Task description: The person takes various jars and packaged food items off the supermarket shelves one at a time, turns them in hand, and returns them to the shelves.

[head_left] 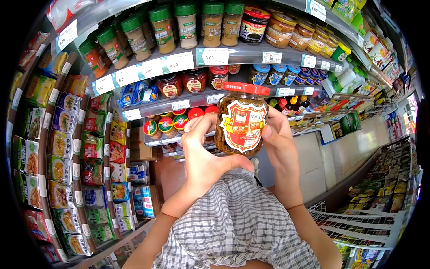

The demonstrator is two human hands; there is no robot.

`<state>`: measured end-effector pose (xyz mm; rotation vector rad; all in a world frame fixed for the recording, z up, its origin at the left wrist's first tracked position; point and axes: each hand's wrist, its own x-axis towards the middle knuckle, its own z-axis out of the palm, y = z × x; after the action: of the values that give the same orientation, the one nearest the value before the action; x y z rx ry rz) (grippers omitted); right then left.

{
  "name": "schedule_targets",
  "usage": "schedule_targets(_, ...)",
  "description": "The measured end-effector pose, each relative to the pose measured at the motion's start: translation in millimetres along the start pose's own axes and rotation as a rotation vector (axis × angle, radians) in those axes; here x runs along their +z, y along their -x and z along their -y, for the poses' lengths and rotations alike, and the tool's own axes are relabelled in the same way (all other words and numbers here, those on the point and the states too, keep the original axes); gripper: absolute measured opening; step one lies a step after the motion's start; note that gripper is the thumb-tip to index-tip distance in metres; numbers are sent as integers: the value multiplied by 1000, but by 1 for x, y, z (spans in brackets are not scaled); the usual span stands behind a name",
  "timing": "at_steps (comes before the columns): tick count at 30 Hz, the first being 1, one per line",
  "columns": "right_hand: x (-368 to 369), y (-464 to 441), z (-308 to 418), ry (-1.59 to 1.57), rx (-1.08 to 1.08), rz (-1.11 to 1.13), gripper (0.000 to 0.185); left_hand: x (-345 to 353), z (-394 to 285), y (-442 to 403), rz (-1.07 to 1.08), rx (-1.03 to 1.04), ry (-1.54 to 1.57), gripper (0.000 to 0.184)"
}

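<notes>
A glass jar of dark sauce with a red lid and a red, white and yellow label is held upright between my two hands, its label facing me. My left hand is curved around its left side, the thumb reaching under the base. On the other side my right hand grips the jar, with the thumb on the front near the label's edge. The fingers behind the glass are hidden. Just past the jar, red-lidded jars stand on the middle shelf.
Green-capped spice bottles line the upper shelf above price tags. To the left are racks of packaged bags. A white wire rack stands at lower right, beside a tiled floor.
</notes>
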<state>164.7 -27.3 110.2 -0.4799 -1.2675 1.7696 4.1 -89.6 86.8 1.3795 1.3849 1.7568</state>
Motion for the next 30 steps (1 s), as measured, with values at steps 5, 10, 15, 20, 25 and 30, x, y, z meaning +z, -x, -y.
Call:
schedule_targets(5,-3,-1,-4,-13,-11,15,72,-3,-2,0,29,20,-103,88)
schedule_targets(10,-3,0,-6,-21,-9,16,75,-5,-5,2,38,22,-110,87)
schedule_targets(15,-2,1,-9,-45,-4,22,77,-8,-8,3,42,29,-143,82)
schedule_targets(20,-1,0,-13,-71,-13,26,77,-8,-6,2,39,7,-77,69)
schedule_targets(25,-1,-3,-15,22,-16,61,71,-7,-5,2,4,-73,52,59)
schedule_targets(30,-8,-7,-9,300,-66,22,58,-14,8,1,18,80,-288,57)
